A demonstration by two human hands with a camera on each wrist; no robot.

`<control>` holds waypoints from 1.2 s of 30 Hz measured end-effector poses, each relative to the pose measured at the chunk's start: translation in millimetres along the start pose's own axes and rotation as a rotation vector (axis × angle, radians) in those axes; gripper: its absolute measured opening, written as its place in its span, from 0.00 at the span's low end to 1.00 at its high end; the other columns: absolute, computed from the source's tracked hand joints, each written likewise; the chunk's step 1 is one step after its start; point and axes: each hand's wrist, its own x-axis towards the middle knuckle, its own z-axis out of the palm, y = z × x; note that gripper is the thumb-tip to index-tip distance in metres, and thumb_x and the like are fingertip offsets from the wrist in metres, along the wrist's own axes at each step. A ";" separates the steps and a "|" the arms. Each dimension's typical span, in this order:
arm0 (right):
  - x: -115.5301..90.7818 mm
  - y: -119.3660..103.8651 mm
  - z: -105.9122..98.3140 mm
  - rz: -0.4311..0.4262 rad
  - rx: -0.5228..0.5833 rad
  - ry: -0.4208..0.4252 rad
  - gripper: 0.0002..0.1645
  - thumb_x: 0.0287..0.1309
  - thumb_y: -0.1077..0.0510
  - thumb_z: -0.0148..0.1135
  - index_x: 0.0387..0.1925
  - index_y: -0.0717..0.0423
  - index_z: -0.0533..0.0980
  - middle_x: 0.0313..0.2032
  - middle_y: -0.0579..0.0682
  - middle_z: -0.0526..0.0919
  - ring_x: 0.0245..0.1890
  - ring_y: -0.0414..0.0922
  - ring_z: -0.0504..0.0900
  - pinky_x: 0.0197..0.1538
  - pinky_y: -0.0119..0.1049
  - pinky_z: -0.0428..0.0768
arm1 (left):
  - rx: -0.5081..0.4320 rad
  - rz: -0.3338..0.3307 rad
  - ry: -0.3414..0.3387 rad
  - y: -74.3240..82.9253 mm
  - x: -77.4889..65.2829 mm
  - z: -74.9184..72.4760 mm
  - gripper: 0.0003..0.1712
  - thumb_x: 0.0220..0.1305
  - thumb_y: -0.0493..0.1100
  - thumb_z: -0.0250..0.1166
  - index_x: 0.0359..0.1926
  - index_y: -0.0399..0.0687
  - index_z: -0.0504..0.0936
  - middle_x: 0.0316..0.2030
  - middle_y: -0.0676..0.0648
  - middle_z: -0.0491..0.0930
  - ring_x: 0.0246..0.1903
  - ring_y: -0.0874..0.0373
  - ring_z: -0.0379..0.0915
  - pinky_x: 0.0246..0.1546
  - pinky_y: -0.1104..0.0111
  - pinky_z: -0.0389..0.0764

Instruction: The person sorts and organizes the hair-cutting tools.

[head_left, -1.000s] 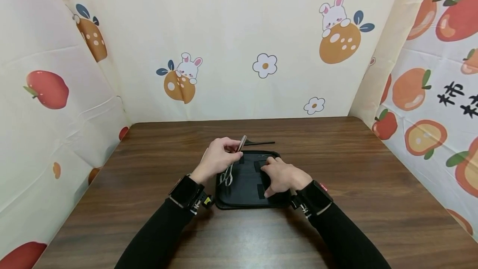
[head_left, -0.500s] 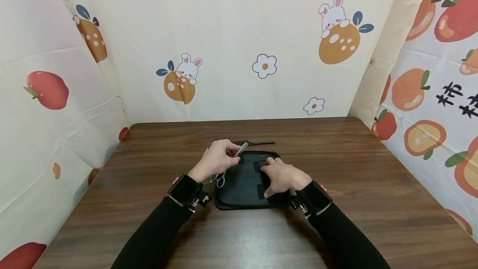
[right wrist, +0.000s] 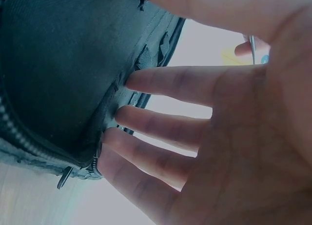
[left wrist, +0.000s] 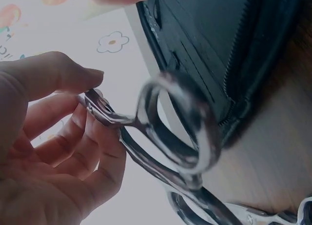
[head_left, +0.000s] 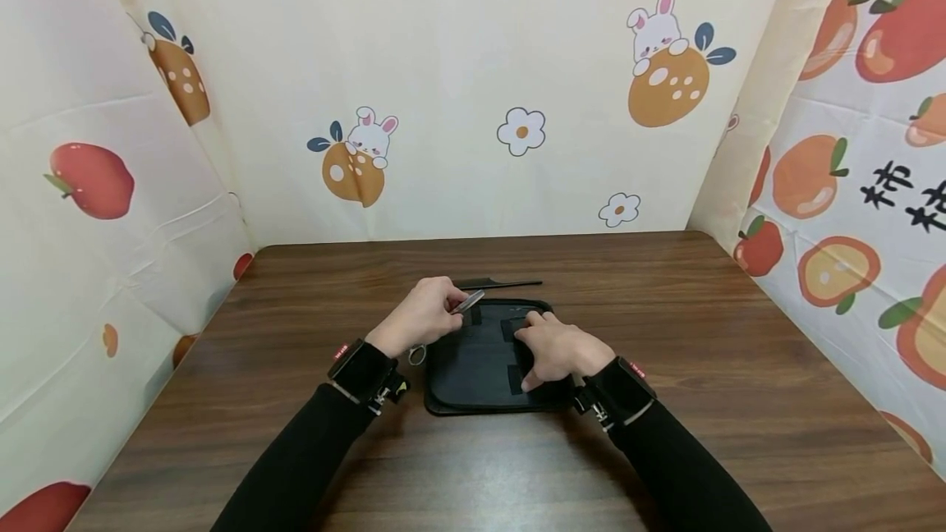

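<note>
My left hand (head_left: 419, 314) pinches a pair of metal scissors (head_left: 470, 301) by the blade part, over the left edge of a black zip case (head_left: 473, 376). In the left wrist view, thumb and fingertips meet near the pivot, and the finger loops of the scissors (left wrist: 207, 132) stick out toward the camera. My right hand (head_left: 563, 347) rests on the right part of the case, thumb spread from the fingers. Seen by the right wrist camera, the straight fingers (right wrist: 170, 86) touch the inside of the black case (right wrist: 63, 78) near its zipper.
Behind the case lies a dark comb (head_left: 510, 282) with a thin tail, partly behind the left hand. Another metal tool with a pivot (left wrist: 251, 218) shows at the lower edge of the left wrist view. Printed curtains (head_left: 443, 64) stand behind and beside the wooden table (head_left: 636, 294).
My left hand has drawn slightly left with the scissors. Their loops swung left off the case, and the blade end tilted lower. The right hand has stayed in place.
</note>
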 end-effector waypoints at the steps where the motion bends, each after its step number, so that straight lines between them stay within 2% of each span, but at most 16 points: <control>1: 0.1 -0.1 0.0 0.002 0.000 0.000 0.46 0.51 0.47 0.81 0.68 0.57 0.73 0.63 0.54 0.69 0.62 0.52 0.66 0.57 0.51 0.76 | 0.006 0.002 -0.003 -0.5 0.3 0.0 0.16 0.64 0.30 0.66 0.53 0.38 0.87 0.35 0.48 0.76 0.31 0.56 0.69 0.34 0.65 0.71; 14: 0.7 1.5 1.4 -0.005 0.007 -0.001 0.45 0.51 0.47 0.80 0.68 0.57 0.73 0.64 0.54 0.68 0.63 0.52 0.66 0.58 0.52 0.75 | 0.108 0.031 -0.067 -2.6 3.1 -2.5 0.15 0.64 0.28 0.63 0.50 0.36 0.88 0.33 0.47 0.73 0.32 0.54 0.64 0.33 0.64 0.67; 23: 1.0 0.8 1.2 -0.001 0.008 -0.004 0.45 0.51 0.47 0.80 0.68 0.57 0.73 0.64 0.54 0.69 0.63 0.53 0.66 0.58 0.52 0.75 | 0.281 0.072 -0.089 -7.6 6.5 -2.3 0.16 0.66 0.26 0.60 0.51 0.37 0.87 0.35 0.44 0.76 0.33 0.54 0.68 0.39 0.62 0.72; 31: 0.8 1.3 0.2 0.004 -0.014 -0.014 0.45 0.52 0.46 0.80 0.69 0.56 0.73 0.64 0.55 0.68 0.63 0.53 0.66 0.57 0.52 0.75 | 0.308 0.068 -0.100 -13.2 7.0 0.5 0.17 0.67 0.25 0.58 0.51 0.37 0.87 0.39 0.42 0.78 0.40 0.48 0.73 0.47 0.58 0.75; 36: 1.1 0.3 0.7 0.001 -0.012 -0.009 0.45 0.52 0.46 0.80 0.68 0.56 0.73 0.64 0.55 0.68 0.63 0.53 0.66 0.58 0.51 0.75 | 0.326 0.071 -0.109 -17.8 8.5 3.5 0.16 0.66 0.25 0.58 0.48 0.38 0.88 0.39 0.42 0.79 0.41 0.48 0.75 0.48 0.58 0.76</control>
